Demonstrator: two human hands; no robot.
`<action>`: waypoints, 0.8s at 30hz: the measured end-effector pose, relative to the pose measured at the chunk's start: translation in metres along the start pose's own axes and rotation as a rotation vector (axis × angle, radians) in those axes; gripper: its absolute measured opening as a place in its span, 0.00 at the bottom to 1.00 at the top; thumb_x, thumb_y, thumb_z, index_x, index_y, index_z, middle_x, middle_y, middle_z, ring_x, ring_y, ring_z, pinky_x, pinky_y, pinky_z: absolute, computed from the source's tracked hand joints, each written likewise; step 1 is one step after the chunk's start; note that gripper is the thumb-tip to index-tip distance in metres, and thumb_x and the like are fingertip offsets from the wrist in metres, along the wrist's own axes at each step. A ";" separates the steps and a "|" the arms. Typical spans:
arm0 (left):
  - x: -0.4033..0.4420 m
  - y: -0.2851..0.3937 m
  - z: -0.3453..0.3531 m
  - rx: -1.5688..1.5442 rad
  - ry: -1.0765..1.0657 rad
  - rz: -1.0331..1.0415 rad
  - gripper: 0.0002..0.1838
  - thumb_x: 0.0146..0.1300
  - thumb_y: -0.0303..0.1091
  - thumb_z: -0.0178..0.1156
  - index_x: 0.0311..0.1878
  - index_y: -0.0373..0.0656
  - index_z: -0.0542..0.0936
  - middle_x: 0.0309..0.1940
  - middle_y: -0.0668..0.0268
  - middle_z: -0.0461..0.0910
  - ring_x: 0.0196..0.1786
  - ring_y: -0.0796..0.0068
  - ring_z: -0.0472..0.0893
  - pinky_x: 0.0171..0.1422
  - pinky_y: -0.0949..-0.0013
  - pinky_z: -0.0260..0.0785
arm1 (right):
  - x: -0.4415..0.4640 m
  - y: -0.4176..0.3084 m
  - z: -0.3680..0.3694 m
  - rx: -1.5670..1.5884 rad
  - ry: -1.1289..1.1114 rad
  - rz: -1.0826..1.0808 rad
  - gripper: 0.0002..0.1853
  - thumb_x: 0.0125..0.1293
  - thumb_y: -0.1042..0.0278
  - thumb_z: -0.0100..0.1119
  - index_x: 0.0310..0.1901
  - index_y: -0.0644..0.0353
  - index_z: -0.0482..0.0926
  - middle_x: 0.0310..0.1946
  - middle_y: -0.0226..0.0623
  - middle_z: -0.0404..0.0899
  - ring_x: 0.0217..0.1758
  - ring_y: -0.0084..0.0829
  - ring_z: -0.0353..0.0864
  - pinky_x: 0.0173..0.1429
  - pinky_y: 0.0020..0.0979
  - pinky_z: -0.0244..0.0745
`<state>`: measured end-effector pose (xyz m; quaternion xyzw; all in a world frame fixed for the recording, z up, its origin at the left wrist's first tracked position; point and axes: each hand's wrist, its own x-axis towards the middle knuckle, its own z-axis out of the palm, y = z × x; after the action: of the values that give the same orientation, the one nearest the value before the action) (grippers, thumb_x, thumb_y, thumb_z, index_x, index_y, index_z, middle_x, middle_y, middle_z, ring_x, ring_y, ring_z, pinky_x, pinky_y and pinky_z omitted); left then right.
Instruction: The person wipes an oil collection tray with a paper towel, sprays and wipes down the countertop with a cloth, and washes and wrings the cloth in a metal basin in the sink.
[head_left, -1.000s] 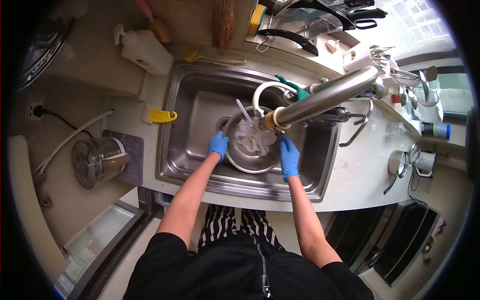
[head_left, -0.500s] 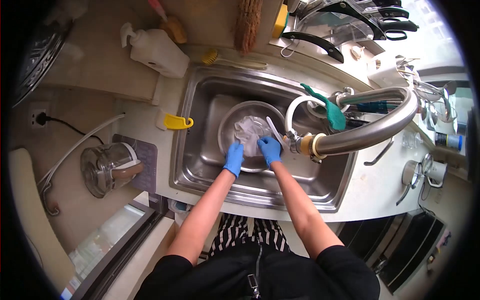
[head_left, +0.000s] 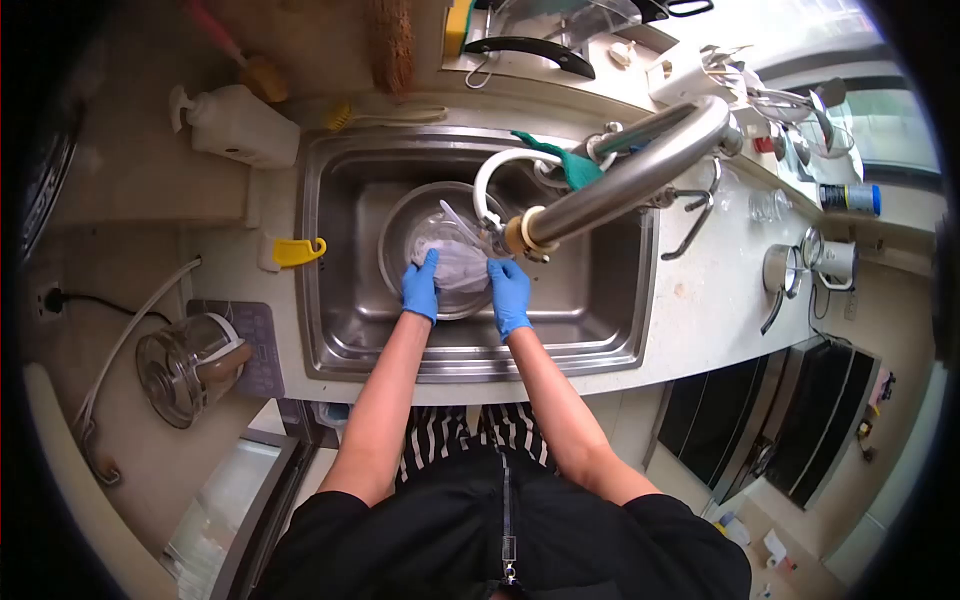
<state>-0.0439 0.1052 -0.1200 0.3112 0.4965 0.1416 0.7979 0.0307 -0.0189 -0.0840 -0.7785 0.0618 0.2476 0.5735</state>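
A round metal bowl (head_left: 393,250) stands in the steel sink (head_left: 590,320). Over the bowl a wet whitish cloth (head_left: 455,268) is stretched between my two blue-gloved hands. My left hand (head_left: 420,288) is closed on the cloth's left end, and my right hand (head_left: 510,295) pinches its right end at the bowl's right side. Just above the cloth, the faucet head (head_left: 525,232) covers part of the bowl's right rim. A white hose curves down beside it.
Left of the sink lie a yellow hook-shaped tool (head_left: 298,252) and a glass kettle (head_left: 190,370). Behind it are a white pump bottle (head_left: 235,125), a brush (head_left: 385,117) and a green cloth (head_left: 570,163). Small pots (head_left: 782,270) stand at the right.
My hands have moved apart, and the cloth, bunched in the bowl half a second ago, is now lifted and spread between them. The whole view has shifted as well.
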 end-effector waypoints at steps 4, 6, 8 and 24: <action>-0.005 0.018 0.006 0.188 -0.004 0.017 0.21 0.64 0.47 0.49 0.51 0.40 0.71 0.40 0.63 0.77 0.43 0.72 0.76 0.41 0.67 0.73 | -0.007 -0.009 0.007 0.035 0.014 -0.153 0.12 0.61 0.62 0.54 0.31 0.64 0.75 0.23 0.32 0.74 0.28 0.21 0.67 0.36 0.25 0.67; -0.008 0.025 0.010 0.232 0.071 -0.007 0.22 0.64 0.48 0.47 0.52 0.40 0.71 0.39 0.64 0.77 0.41 0.72 0.77 0.38 0.66 0.74 | -0.009 -0.016 0.002 -0.030 -0.034 -0.146 0.12 0.62 0.62 0.53 0.32 0.64 0.75 0.24 0.29 0.73 0.29 0.19 0.65 0.37 0.24 0.66; -0.017 0.043 0.018 0.362 0.127 -0.073 0.24 0.65 0.51 0.42 0.50 0.39 0.72 0.35 0.61 0.79 0.31 0.69 0.80 0.33 0.65 0.74 | -0.009 -0.024 -0.002 -0.193 -0.075 -0.210 0.12 0.65 0.62 0.48 0.35 0.64 0.73 0.27 0.35 0.73 0.30 0.22 0.65 0.39 0.26 0.66; -0.018 0.033 0.014 0.047 -0.570 -0.407 0.32 0.63 0.57 0.41 0.58 0.37 0.66 0.58 0.54 0.65 0.57 0.60 0.69 0.60 0.57 0.62 | -0.030 -0.059 -0.016 -0.358 -0.824 -0.594 0.12 0.59 0.66 0.56 0.39 0.67 0.78 0.37 0.33 0.79 0.36 0.24 0.76 0.43 0.26 0.72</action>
<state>-0.0372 0.1165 -0.0820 0.2512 0.3088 -0.1245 0.9089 0.0322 -0.0201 -0.0163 -0.6866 -0.4342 0.3662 0.4539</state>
